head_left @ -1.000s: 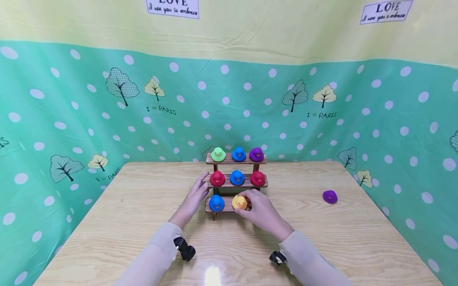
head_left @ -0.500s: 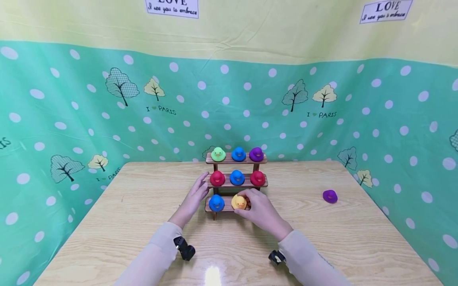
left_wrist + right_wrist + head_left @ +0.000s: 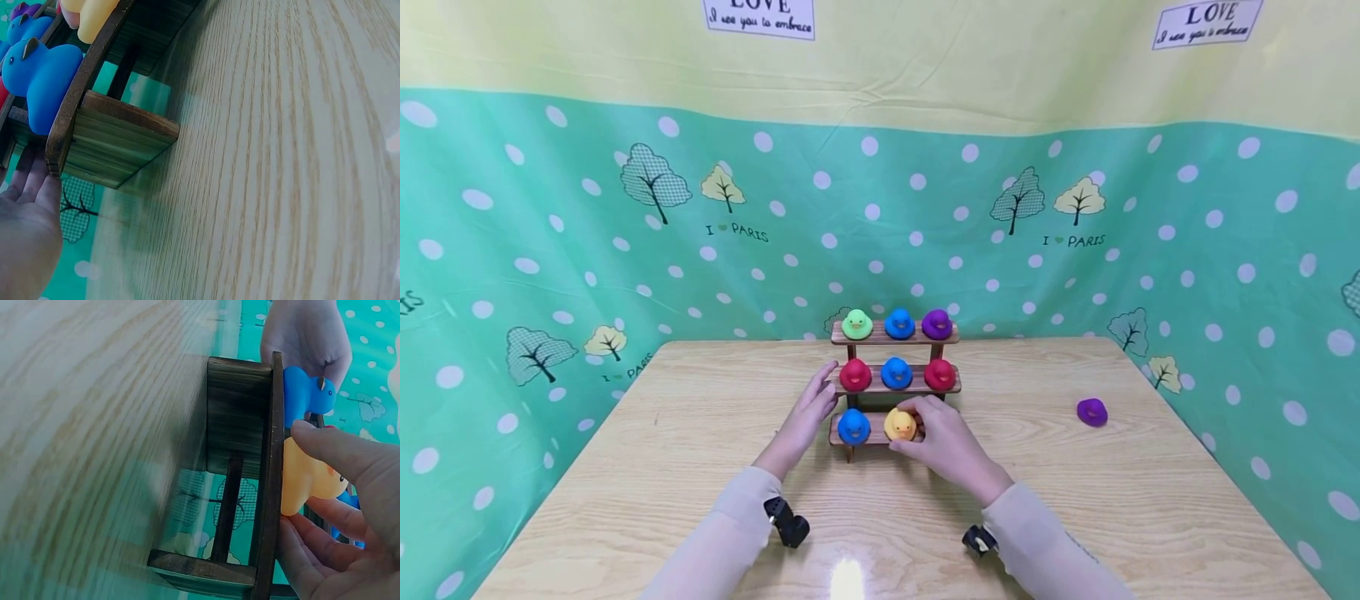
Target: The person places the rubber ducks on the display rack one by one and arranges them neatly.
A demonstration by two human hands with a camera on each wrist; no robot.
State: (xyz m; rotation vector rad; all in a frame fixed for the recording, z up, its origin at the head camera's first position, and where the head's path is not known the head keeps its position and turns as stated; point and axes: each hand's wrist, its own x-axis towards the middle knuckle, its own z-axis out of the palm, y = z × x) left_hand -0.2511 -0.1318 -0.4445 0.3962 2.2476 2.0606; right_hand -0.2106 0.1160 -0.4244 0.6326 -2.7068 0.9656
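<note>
A three-tier wooden stand (image 3: 880,436) holds several rubber ducks. On its lowest shelf, my right hand (image 3: 946,443) pinches a yellow rubber duck (image 3: 900,425) between thumb and fingers; the right wrist view shows the duck (image 3: 306,478) upright with its base at the shelf. A blue rubber duck (image 3: 853,427) sits to its left on the same shelf. My left hand (image 3: 805,417) is at the stand's left side with fingers extended, and in the left wrist view the fingertips (image 3: 45,194) lie right at the shelf's end, below the blue duck (image 3: 44,81).
The middle shelf carries a blue duck (image 3: 897,373) between two red ones. On the top shelf sit a green duck (image 3: 857,324), a blue one and a purple one. Another purple duck (image 3: 1092,412) lies on the table (image 3: 1150,500) at right. A patterned curtain (image 3: 880,167) stands behind.
My right hand has shifted slightly left with the yellow duck along the lowest shelf. My left hand has stayed in place.
</note>
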